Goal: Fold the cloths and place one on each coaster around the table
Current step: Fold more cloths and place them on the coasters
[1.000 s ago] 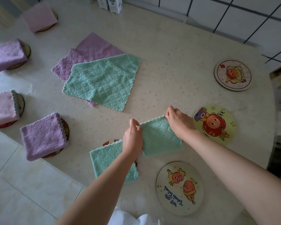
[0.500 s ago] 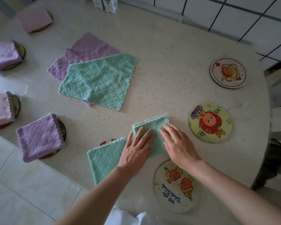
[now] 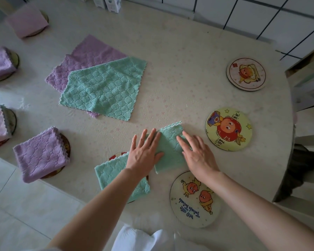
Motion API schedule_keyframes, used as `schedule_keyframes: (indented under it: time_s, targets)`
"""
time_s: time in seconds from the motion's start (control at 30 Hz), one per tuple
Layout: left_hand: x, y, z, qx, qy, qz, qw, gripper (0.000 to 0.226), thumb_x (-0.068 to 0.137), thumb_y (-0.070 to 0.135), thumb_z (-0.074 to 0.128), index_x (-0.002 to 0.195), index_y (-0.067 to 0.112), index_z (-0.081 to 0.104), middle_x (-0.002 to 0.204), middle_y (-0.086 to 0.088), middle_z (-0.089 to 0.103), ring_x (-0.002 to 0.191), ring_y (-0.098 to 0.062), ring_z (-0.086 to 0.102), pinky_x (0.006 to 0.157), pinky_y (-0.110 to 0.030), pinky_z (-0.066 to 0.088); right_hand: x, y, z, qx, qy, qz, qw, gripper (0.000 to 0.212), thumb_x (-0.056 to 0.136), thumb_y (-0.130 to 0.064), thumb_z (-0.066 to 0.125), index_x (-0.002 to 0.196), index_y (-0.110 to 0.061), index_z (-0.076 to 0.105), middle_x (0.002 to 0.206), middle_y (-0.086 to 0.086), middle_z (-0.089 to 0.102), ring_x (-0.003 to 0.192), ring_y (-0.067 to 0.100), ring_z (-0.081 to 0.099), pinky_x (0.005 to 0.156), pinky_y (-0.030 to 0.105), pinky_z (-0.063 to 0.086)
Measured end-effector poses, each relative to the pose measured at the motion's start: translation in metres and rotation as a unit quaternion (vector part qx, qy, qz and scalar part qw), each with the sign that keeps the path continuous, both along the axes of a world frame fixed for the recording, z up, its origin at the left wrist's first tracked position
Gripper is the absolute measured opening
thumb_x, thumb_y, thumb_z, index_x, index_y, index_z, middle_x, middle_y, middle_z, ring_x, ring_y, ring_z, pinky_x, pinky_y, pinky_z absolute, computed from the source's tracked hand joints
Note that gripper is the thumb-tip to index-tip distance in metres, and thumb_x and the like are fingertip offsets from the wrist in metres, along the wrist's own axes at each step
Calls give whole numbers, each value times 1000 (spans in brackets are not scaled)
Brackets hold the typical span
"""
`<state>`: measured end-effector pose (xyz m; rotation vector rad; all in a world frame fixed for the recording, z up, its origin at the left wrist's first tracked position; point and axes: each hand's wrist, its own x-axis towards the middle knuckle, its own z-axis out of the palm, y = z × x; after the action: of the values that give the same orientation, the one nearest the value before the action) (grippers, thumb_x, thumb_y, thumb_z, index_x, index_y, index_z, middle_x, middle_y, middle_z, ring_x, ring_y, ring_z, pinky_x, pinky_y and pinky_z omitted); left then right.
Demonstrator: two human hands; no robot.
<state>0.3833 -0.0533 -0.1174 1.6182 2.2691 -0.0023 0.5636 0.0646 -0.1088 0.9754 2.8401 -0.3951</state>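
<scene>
**A:** How are the hands held here?

**B:** Both are laid flat, palms down, fingers straight and a bit spread. The left hand (image 3: 145, 153) is pressed on the left part of the small cloth (image 3: 170, 153), and the right hand (image 3: 198, 156) on its right edge. Nothing is gripped or pinched. The cloth is just held down against the table (image 3: 179, 51). Both forearms are stretched in from the near edge.

**A:** And where's that cloth?

**B:** It's green, folded up, and lying on bare table between the red coaster (image 3: 116, 156) and the yellow coaster (image 3: 228, 129), just beyond the near coaster (image 3: 194, 200). It isn't on any of them. A second cloth (image 3: 112, 174), also green and folded, is laid on the red coaster, partly under the left wrist.

**A:** Any writing?

**B:** "we are" can be made out in blue on the near coaster, upside down to the camera. The words under it can't be read for sure. Black characters are drawn on the yellow coaster, too small to be read. The labels on the boxes (image 3: 114, 4) at the far edge are blurred.
</scene>
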Motion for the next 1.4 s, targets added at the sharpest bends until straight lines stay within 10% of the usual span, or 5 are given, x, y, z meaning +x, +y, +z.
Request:
schedule_keyframes:
  time_s: [0.2,0.67,0.8,0.97,1.4]
  targets:
    - [-10,16,8,62,5,9,998,59,85,38,63,135,11,48,135,-5,51,124,-31,46,102,-46,38,-1,-8,7,-28,-1,-179,983,41,89,-34,59,118,-8,48,110,12,55,94,27,53,73,36,51]
    - [-14,43,40,13,-244,249,937,27,77,15,71,101,13,61,101,-6,57,94,-22,53,72,-30,45,12,6,39,-362,104,-344,860,21,93,-25,51,105,-8,55,93,6,59,78,18,55,59,27,45]
    - [8,28,68,32,-447,314,837,20,78,4,72,93,8,61,94,-6,63,88,-21,62,76,-34,57,50,3,53,-494,202,-400,745,13,93,-21,54,102,-12,52,104,11,61,88,24,66,80,41,56]
    - [50,-11,62,18,-575,366,731,17,82,1,68,99,2,62,101,-16,67,92,-26,67,76,-36,59,108,-18,57,-491,244,-430,717,21,87,-18,65,104,-15,52,102,7,64,83,21,67,70,29,55]
    - [111,-56,31,41,-365,311,877,12,81,16,72,93,17,73,81,3,69,73,-13,61,62,-21,44,167,-82,22,-426,220,-459,748,5,88,-14,63,92,-12,63,81,7,59,62,15,56,56,26,53]
